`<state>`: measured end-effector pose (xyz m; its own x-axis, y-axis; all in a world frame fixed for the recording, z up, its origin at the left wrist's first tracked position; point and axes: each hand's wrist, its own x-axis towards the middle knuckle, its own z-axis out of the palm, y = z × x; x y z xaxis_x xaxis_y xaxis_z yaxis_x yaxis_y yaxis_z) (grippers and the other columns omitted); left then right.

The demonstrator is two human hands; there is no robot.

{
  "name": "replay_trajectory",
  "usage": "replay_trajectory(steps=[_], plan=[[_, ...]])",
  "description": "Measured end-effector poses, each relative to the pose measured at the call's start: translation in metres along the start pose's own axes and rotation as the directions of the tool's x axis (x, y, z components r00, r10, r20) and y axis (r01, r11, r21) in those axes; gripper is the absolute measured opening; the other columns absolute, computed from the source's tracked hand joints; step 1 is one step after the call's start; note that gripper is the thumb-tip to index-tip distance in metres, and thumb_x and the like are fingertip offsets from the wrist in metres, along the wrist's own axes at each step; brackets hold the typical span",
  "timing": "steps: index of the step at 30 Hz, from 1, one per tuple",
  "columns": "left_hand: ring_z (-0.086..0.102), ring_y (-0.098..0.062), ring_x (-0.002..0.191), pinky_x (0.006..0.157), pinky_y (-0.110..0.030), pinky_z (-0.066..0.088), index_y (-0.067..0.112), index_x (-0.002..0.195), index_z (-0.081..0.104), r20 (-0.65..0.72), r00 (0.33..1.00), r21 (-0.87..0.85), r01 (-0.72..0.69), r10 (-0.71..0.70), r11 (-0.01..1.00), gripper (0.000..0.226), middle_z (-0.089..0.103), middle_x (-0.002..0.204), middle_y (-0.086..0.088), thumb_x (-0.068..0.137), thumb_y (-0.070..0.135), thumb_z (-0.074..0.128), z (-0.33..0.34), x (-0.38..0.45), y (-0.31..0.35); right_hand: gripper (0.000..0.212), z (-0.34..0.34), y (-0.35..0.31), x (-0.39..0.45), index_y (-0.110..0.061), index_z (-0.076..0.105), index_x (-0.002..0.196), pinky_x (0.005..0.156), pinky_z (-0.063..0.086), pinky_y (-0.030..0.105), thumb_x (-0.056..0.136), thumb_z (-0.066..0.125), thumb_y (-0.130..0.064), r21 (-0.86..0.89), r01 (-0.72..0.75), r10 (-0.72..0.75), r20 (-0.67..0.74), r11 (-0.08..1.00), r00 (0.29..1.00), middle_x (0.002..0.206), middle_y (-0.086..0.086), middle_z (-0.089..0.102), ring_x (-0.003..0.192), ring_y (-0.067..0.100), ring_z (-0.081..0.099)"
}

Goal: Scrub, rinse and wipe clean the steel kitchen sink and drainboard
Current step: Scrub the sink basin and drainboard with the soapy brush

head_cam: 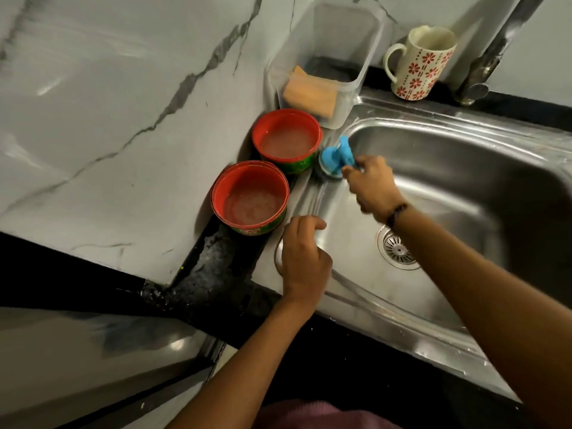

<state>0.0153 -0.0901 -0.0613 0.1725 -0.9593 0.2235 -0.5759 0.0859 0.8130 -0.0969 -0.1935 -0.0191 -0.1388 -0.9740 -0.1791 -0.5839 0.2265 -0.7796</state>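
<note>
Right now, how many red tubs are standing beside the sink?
2. One red tub stands nearer the person, just above the left hand; the other stands behind it, beside the clear container. None looks hidden.

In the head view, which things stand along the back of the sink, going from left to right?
Nearer red tub → farther red tub → clear plastic container holding an orange sponge → flowered mug → tap.
</note>
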Motion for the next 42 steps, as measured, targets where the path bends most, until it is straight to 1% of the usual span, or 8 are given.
replay_trajectory(steps=[4,8,14,18,22,27,34,42], plan=[[0.057,-0.018,0.09,0.07,-0.021,0.042,0.01,0.093,0.062,0.003,1.0,0.014,0.025,-0.025,1.0,0.042,0.062,0.095,-0.001,0.065,-0.003,0.033,0.003,0.005,-0.002,0.019,0.001,-0.006,-0.005,-0.01,0.056,0.108,0.031,0.028,0.016,0.095,0.042,-0.014,0.145,-0.077,0.073,0.03,0.986,0.997,0.062,0.002,0.043,0.041,0.012,0.035],[0.051,-0.014,0.089,0.077,-0.019,0.038,0.004,0.089,0.059,0.018,1.0,-0.093,0.023,-0.021,0.995,0.037,0.06,0.09,-0.005,0.066,-0.001,0.03,0.003,0.013,-0.007,0.025,0.021,0.007,-0.058,-0.009,0.059,0.115,0.042,0.029,0.018,0.093,0.047,-0.013,0.021,0.001,-0.002,0.056,1.0,0.998,0.059,-0.005,0.042,0.047,0.007,0.035],[0.047,-0.01,0.082,0.071,-0.008,0.033,0.007,0.084,0.057,0.119,0.993,-0.066,-0.016,0.024,0.998,0.041,0.05,0.086,0.004,0.056,-0.008,0.031,0.002,0.018,-0.008,0.027,0.001,-0.013,0.03,0.001,0.057,0.111,0.033,0.029,0.017,0.094,0.043,-0.013,0.112,-0.148,0.155,-0.063,0.983,0.986,0.062,0.001,0.043,0.044,0.012,0.038],[0.047,-0.012,0.078,0.068,-0.015,0.035,0.006,0.079,0.056,0.102,0.993,-0.06,-0.053,0.059,0.997,0.038,0.053,0.081,-0.002,0.055,-0.01,0.032,0.002,0.018,-0.01,0.028,0.01,-0.011,-0.002,0.001,0.055,0.114,0.038,0.032,0.023,0.094,0.042,-0.013,0.065,-0.092,0.093,-0.008,0.994,0.996,0.064,0.0,0.043,0.047,0.011,0.038],[0.044,-0.015,0.073,0.065,-0.023,0.036,0.005,0.074,0.052,0.08,0.995,-0.093,-0.054,0.062,0.994,0.033,0.05,0.076,-0.003,0.055,-0.012,0.031,0.001,0.02,-0.012,0.024,0.022,-0.003,-0.057,-0.006,0.057,0.113,0.036,0.032,0.016,0.094,0.044,-0.014,-0.081,-0.036,0.04,0.059,0.996,0.997,0.063,-0.005,0.043,0.051,0.012,0.042],[0.048,-0.019,0.076,0.067,-0.023,0.037,0.007,0.077,0.053,0.136,0.988,-0.047,-0.059,0.065,0.997,0.036,0.051,0.081,-0.004,0.055,-0.009,0.03,0.0,0.018,-0.009,0.028,-0.002,-0.014,0.024,0.005,0.054,0.112,0.032,0.03,0.017,0.093,0.041,-0.011,0.086,-0.174,0.177,-0.031,0.981,0.984,0.064,0.005,0.043,0.042,0.016,0.038],[0.047,-0.018,0.082,0.073,-0.026,0.04,0.003,0.082,0.056,0.188,0.971,-0.032,-0.148,0.152,0.988,0.041,0.054,0.086,-0.01,0.055,-0.011,0.029,0.005,0.037,-0.018,0.028,0.021,0.004,-0.021,-0.004,0.056,0.117,0.046,0.034,0.023,0.094,0.044,-0.013,0.012,-0.07,0.071,-0.034,0.997,0.997,0.064,-0.005,0.043,0.052,0.009,0.039],[0.054,-0.018,0.082,0.066,-0.024,0.045,0.011,0.086,0.056,0.234,0.936,0.117,-0.297,0.265,0.948,0.038,0.055,0.087,-0.003,0.065,-0.009,0.033,0.013,0.035,-0.017,0.028,0.001,-0.006,0.048,0.0,0.056,0.114,0.044,0.033,0.026,0.092,0.043,-0.011,0.109,-0.134,0.146,-0.112,0.985,0.983,0.064,0.0,0.044,0.049,0.012,0.039]])
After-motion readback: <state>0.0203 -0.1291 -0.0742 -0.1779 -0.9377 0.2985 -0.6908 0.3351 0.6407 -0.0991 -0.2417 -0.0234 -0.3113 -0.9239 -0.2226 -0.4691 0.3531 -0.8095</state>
